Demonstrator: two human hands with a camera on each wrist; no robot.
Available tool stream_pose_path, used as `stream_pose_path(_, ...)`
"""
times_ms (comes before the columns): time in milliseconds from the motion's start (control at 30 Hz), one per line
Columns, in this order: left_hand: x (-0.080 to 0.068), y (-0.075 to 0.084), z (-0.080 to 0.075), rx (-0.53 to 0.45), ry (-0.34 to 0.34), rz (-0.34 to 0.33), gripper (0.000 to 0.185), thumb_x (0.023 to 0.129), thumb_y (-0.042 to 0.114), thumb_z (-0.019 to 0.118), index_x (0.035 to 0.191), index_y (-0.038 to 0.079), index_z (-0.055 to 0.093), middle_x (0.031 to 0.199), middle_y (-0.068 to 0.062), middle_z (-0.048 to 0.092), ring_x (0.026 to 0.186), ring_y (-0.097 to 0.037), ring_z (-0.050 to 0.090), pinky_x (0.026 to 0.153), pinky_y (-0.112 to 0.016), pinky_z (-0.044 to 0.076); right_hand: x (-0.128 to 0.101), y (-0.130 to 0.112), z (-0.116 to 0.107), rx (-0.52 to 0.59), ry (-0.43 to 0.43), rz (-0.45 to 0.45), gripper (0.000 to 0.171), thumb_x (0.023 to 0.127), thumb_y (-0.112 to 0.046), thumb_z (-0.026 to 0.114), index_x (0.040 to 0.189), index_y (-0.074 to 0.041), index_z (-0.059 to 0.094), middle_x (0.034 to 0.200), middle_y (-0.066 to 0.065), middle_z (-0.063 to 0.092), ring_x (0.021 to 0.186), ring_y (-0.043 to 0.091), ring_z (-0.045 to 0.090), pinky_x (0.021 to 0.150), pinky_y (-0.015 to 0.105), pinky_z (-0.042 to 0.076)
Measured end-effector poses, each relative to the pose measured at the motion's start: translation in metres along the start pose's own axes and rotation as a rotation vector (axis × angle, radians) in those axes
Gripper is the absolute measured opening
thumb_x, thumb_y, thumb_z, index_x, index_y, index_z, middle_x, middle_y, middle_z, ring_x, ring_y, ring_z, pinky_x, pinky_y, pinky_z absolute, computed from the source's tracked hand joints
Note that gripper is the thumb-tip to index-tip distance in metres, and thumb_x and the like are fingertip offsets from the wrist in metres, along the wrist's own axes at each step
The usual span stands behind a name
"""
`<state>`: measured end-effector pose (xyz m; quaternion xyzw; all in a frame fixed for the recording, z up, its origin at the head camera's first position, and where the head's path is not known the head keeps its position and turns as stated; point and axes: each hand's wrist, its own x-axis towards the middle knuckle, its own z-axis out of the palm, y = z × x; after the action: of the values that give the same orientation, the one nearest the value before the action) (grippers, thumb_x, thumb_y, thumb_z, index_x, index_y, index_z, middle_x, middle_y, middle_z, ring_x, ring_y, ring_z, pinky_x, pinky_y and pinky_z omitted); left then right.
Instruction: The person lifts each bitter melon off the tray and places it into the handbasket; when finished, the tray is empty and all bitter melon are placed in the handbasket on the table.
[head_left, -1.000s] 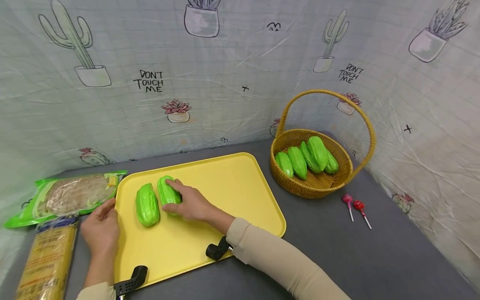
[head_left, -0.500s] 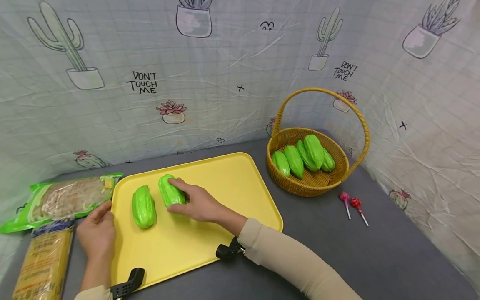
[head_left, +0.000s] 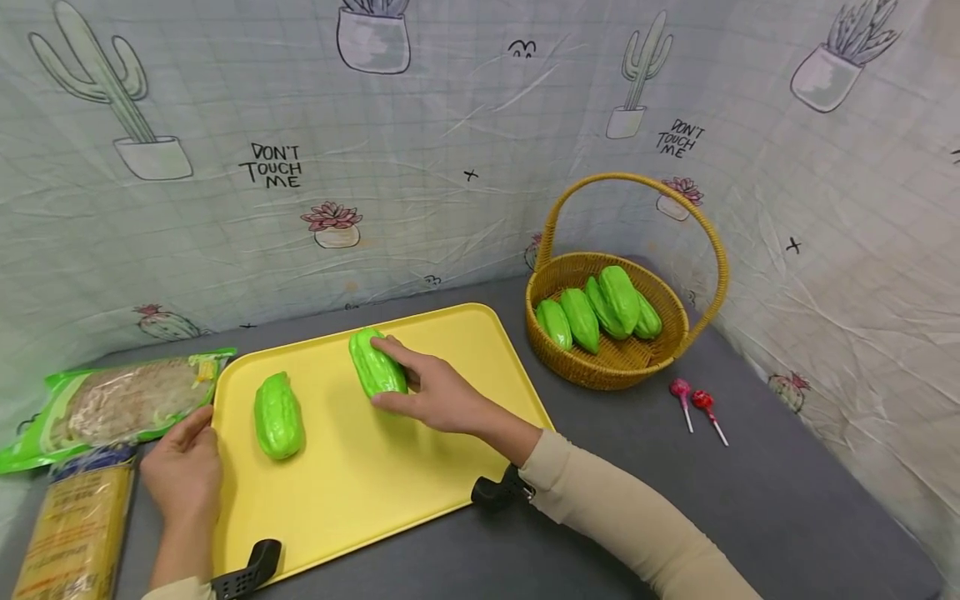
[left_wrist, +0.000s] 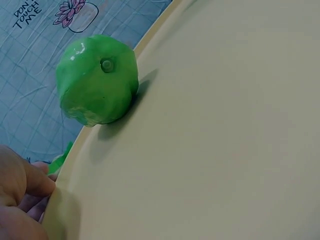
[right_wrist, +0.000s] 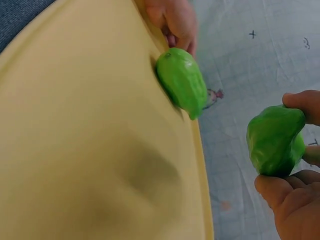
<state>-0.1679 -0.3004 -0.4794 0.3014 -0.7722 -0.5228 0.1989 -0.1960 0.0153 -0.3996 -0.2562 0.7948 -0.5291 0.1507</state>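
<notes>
My right hand grips a glossy green ridged fruit between thumb and fingers, raised over the middle of the yellow tray; its shadow falls below, apart from it. In the right wrist view, this held fruit is pinched at its sides. A second green fruit lies on the tray's left part, its round stem nub visible in the left wrist view. My left hand pinches the tray's left rim, thumb at the edge and fingers partly hidden behind it.
Right of the tray stands a wicker basket with a tall handle and several similar green fruits. Two lollipops lie in front of it. At left are a green-edged food bag and a yellow packet. A printed cloth hangs behind.
The right hand has lifted its green fruit off the tray and carried it to the right. The left hand stays at the tray's rim. The head view has shifted slightly.
</notes>
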Motion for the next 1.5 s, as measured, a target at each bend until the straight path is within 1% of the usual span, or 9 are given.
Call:
stream_pose_path(200, 0.001, -0.001, 0.000, -0.017, -0.006, -0.029, 0.036, 0.102, 0.014, 0.053, 0.135, 0.009, 0.068, 0.099, 0.029, 0.063, 0.092, 0.018, 0.054, 0.075, 0.002, 0.041, -0.014, 0.000, -0.025, -0.034, 0.025, -0.040, 0.077, 0.100, -0.017, 0.066, 0.164, -0.020, 0.023, 0.172, 0.005, 0.015, 0.150, 0.024, 0.038, 0.117, 0.042, 0.045)
stream_pose_path(367, 0.001, 0.002, 0.003, -0.029, -0.016, -0.020, 0.036, 0.101, 0.012, 0.053, 0.134, 0.009, 0.068, 0.095, 0.032, 0.062, 0.092, 0.017, 0.055, 0.075, 0.001, 0.042, -0.028, 0.006, -0.053, -0.057, 0.076, -0.042, 0.078, 0.101, -0.016, 0.065, 0.164, -0.017, 0.021, 0.173, 0.010, 0.012, 0.150, 0.031, 0.039, 0.114, 0.047, 0.048)
stream_pose_path(467, 0.001, 0.004, 0.005, -0.009, -0.016, 0.007, 0.036, 0.101, 0.011, 0.053, 0.134, 0.008, 0.069, 0.093, 0.032, 0.061, 0.092, 0.017, 0.055, 0.076, 0.000, 0.042, -0.036, 0.009, -0.069, -0.060, 0.107, -0.043, 0.077, 0.101, -0.016, 0.065, 0.164, -0.016, 0.021, 0.172, 0.013, 0.009, 0.152, 0.033, 0.033, 0.114, 0.048, 0.047)
stream_pose_path(633, 0.001, 0.007, 0.007, 0.005, -0.005, 0.022, 0.036, 0.101, 0.009, 0.052, 0.133, 0.008, 0.069, 0.096, 0.028, 0.063, 0.091, 0.017, 0.054, 0.077, 0.000, 0.042, -0.047, 0.014, -0.092, -0.090, 0.148, -0.058, 0.078, 0.101, -0.014, 0.065, 0.164, -0.014, 0.020, 0.172, 0.013, 0.008, 0.157, 0.028, 0.019, 0.118, 0.049, 0.042)
stream_pose_path(867, 0.002, 0.006, 0.005, 0.014, -0.007, 0.012, 0.036, 0.102, 0.011, 0.052, 0.134, 0.008, 0.069, 0.103, 0.025, 0.065, 0.093, 0.017, 0.055, 0.077, 0.000, 0.042, -0.060, 0.019, -0.116, -0.103, 0.181, -0.011, 0.078, 0.102, -0.016, 0.063, 0.165, -0.016, 0.017, 0.173, 0.010, 0.004, 0.158, 0.028, 0.017, 0.118, 0.049, 0.042)
stream_pose_path(1100, 0.001, 0.004, 0.002, -0.024, 0.001, 0.005, 0.036, 0.101, 0.009, 0.053, 0.133, 0.006, 0.069, 0.089, 0.034, 0.059, 0.089, 0.019, 0.054, 0.076, 0.001, 0.042, -0.070, 0.025, -0.139, -0.158, 0.226, 0.027, 0.078, 0.103, -0.018, 0.062, 0.165, -0.018, 0.014, 0.173, 0.010, 0.005, 0.153, 0.034, 0.032, 0.114, 0.051, 0.046)
stream_pose_path(1200, 0.001, 0.002, 0.001, -0.032, -0.006, -0.011, 0.036, 0.102, 0.011, 0.053, 0.134, 0.006, 0.068, 0.090, 0.035, 0.059, 0.089, 0.018, 0.054, 0.075, 0.002, 0.042, -0.074, 0.030, -0.150, -0.179, 0.239, 0.058, 0.078, 0.103, -0.020, 0.061, 0.165, -0.018, 0.013, 0.173, 0.012, 0.005, 0.153, 0.035, 0.031, 0.116, 0.053, 0.044)
stream_pose_path(1333, 0.001, 0.000, 0.000, -0.027, -0.024, -0.025, 0.037, 0.103, 0.014, 0.053, 0.136, 0.008, 0.067, 0.099, 0.031, 0.063, 0.091, 0.016, 0.055, 0.075, 0.001, 0.043, -0.080, 0.038, -0.165, -0.219, 0.275, 0.117, 0.078, 0.104, -0.025, 0.060, 0.165, -0.021, 0.012, 0.173, 0.011, 0.005, 0.154, 0.035, 0.028, 0.118, 0.055, 0.041)
stream_pose_path(1500, 0.001, 0.000, 0.001, -0.019, -0.010, -0.023, 0.036, 0.103, 0.013, 0.053, 0.135, 0.009, 0.068, 0.103, 0.026, 0.064, 0.092, 0.016, 0.055, 0.076, 0.001, 0.043, -0.086, 0.049, -0.183, -0.261, 0.306, 0.159, 0.078, 0.104, -0.029, 0.059, 0.165, -0.023, 0.012, 0.173, 0.007, 0.008, 0.157, 0.036, 0.022, 0.118, 0.058, 0.039)
